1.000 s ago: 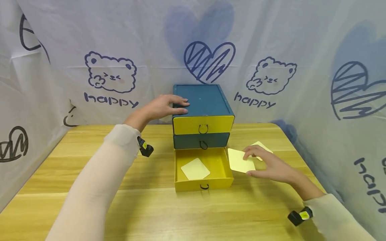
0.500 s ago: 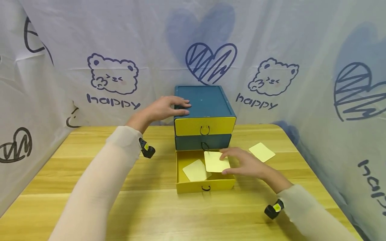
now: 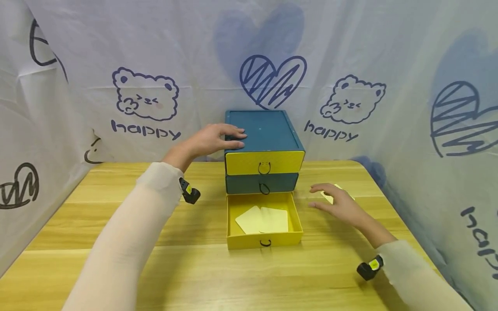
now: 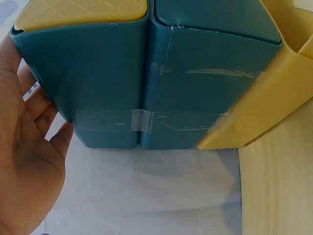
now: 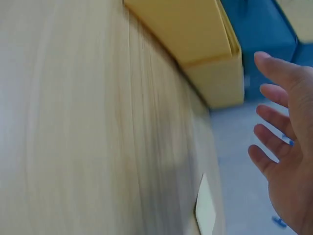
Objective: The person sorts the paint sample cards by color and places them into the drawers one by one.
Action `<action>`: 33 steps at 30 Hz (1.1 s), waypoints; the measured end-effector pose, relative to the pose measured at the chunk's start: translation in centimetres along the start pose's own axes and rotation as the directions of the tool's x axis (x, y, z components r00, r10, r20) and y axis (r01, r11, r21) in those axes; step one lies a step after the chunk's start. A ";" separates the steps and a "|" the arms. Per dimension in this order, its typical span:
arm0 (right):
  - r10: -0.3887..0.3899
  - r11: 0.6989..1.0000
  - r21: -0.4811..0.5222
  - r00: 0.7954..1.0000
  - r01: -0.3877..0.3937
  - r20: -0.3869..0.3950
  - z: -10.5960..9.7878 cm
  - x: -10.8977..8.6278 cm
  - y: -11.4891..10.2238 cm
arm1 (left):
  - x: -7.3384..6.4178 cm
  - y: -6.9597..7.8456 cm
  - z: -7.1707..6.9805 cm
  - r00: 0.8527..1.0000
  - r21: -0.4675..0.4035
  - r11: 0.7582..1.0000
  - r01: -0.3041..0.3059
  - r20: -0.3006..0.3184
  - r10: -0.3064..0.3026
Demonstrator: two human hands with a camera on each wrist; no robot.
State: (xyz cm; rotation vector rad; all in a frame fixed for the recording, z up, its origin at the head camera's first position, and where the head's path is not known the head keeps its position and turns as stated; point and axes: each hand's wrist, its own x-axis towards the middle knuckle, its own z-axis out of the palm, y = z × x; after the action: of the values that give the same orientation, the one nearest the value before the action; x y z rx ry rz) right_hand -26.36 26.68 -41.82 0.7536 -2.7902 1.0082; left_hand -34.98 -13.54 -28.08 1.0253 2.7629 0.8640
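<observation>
My left hand rests on the left edge of the blue top of a small drawer unit, thumb and fingers extended. The left wrist view shows that hand against the unit's upper edge. The yellow bottom drawer is pulled out. Inside it lie two pale yellow square cards, a left card and a right card, side by side and touching or slightly overlapping. My right hand hovers right of the drawer, fingers apart and holding nothing. Another pale yellow card lies on the table, partly hidden by it.
The wooden table carries the unit near its back edge. Above the pulled-out drawer are a blue middle drawer and a yellow top drawer, both closed, with black ring handles. A white printed cloth hangs behind and at the sides.
My right hand brought a card leftward over the bottom drawer, let it go beside the first card, then moved back right toward the card on the table. My left hand stayed on the unit.
</observation>
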 end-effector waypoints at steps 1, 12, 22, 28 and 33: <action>0.030 1.000 -0.006 0.999 -0.030 -0.012 -0.3 -0.1 0.6 | 0.0 0.0 0.0 1.000 0.002 1.000 0.000 -0.001 0.000; 0.264 0.963 -0.047 0.964 -0.265 -0.030 -2.4 -0.7 7.0 | 0.2 0.1 0.0 1.000 0.012 1.000 -0.001 -0.004 0.001; 0.319 0.948 -0.002 0.948 -0.319 0.022 -1.9 -0.1 10.4 | 0.0 0.0 0.0 1.000 0.006 1.000 0.005 -0.006 -0.005; 0.366 0.931 -0.021 0.930 -0.365 0.024 -0.9 0.5 11.0 | 0.0 0.0 0.0 1.000 -0.004 1.000 -0.002 -0.007 0.002; 0.362 0.930 -0.065 0.932 -0.361 -0.007 -0.6 0.6 10.8 | 0.2 0.1 0.0 1.000 -0.005 1.000 0.001 -0.007 -0.001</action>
State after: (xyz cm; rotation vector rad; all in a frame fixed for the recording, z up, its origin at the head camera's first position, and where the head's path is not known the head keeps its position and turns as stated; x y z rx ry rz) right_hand -32.04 34.01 -47.46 0.2339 -3.0167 0.9532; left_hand -35.05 -13.35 -28.02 1.0225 2.7651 0.8756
